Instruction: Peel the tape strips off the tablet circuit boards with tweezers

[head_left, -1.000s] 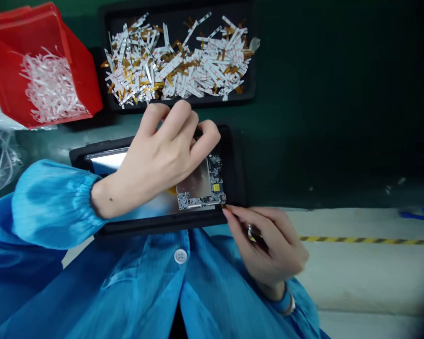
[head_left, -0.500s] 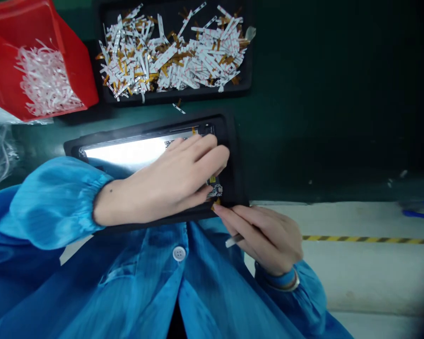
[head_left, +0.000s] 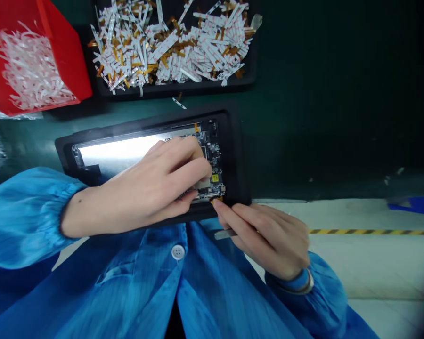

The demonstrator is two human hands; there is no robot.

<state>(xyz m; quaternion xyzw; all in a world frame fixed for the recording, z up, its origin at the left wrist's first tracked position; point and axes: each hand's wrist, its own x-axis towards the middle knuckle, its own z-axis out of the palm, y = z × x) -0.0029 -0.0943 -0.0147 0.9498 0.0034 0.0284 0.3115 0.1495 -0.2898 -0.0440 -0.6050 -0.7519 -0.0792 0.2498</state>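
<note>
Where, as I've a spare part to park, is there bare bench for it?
Bare: the green mat right of the strip tray and black fixture. Crowded: by the red bin, and on the circuit board, where the left hand meets the right hand holding a tool.

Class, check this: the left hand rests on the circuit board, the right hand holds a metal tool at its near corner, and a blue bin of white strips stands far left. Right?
No: the head view shows the bin is red, not blue. The left hand on the circuit board and the right hand with the metal tool are as stated.
</note>
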